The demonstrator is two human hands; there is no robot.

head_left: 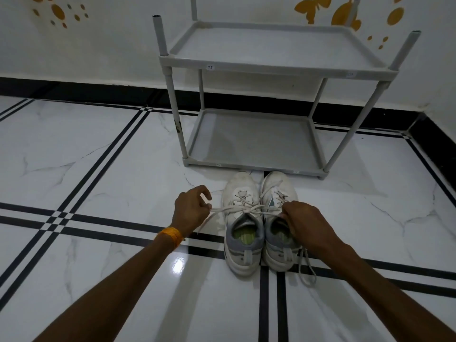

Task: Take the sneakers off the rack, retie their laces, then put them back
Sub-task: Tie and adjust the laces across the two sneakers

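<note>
Two white and grey sneakers (259,223) sit side by side on the glossy white marble floor (98,169), lower centre of frame, just in front of the grey plastic two-shelf rack (271,67). Left hand (191,209) and right hand (304,220) each pinch an end of the left sneaker's white lace (244,210), pulled sideways.

Dim, even indoor light; one glare spot on glossy floor (178,265) at 6 o'clock; wide-angle bending at edges; slightly soft.

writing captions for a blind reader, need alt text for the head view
Two bare hands, left hand and right hand, pull a white lace taut across the left white mesh sneaker of a pair on glossy marble floor tiles, before an empty grey plastic two-shelf rack.
</note>
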